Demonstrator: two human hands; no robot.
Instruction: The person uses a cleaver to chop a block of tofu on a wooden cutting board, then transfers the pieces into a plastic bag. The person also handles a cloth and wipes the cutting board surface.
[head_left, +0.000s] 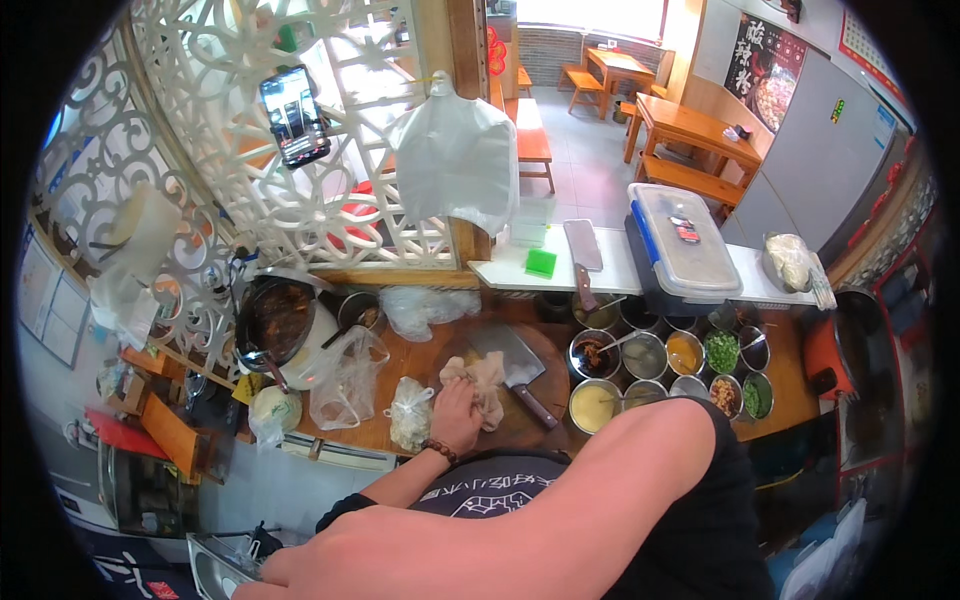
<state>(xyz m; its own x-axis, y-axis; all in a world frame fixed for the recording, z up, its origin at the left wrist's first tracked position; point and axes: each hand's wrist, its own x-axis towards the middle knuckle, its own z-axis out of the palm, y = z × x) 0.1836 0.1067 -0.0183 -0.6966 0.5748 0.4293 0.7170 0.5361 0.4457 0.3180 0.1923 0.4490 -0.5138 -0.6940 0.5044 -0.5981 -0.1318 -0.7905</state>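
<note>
My left hand, with a beaded bracelet at the wrist, lies on a crumpled beige cloth on the round wooden chopping board. Beside the cloth, on the same board, is a cleaver with a brown handle. A knotted clear bag of pale food sits just left of this hand. My right arm crosses close below the camera, and my right hand is at the lower left, partly cut off by the picture's edge, near a metal tray. Its fingertips and anything in them are hidden.
Several metal tubs of seasonings, including chopped green onion, stand right of the board. Left are a large pot and an empty-looking plastic bag. A white shelf holds another cleaver and a lidded box.
</note>
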